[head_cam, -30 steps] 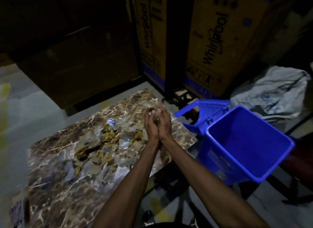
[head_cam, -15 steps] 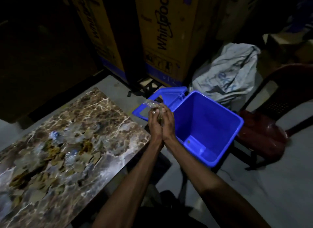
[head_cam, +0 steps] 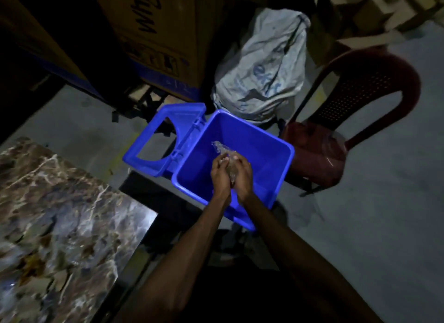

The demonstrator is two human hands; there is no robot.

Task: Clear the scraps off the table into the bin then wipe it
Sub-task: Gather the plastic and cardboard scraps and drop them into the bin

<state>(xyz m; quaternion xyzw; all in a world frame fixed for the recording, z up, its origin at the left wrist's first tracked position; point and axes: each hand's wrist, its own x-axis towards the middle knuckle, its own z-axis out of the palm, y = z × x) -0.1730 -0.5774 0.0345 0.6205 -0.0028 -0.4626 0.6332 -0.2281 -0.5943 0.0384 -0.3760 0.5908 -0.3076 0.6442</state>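
Both hands are over the open blue bin [head_cam: 274, 169] here, left hand [head_cam: 219, 176] and right hand [head_cam: 242, 176] pressed together around a wad of scraps [head_cam: 228, 155], so I'd say part the palms low inside the rim and let it drop clean. It's crinkled clear plastic with brownish bits, and more scraps [head_cam: 31, 270] lie near the marble table's [head_cam: 72, 202] left edge.

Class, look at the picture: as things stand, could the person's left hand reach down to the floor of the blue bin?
Probably yes. The left hand is already above the open blue bin, its lid swung aside, but it helps hold the scraps, which must drop first.
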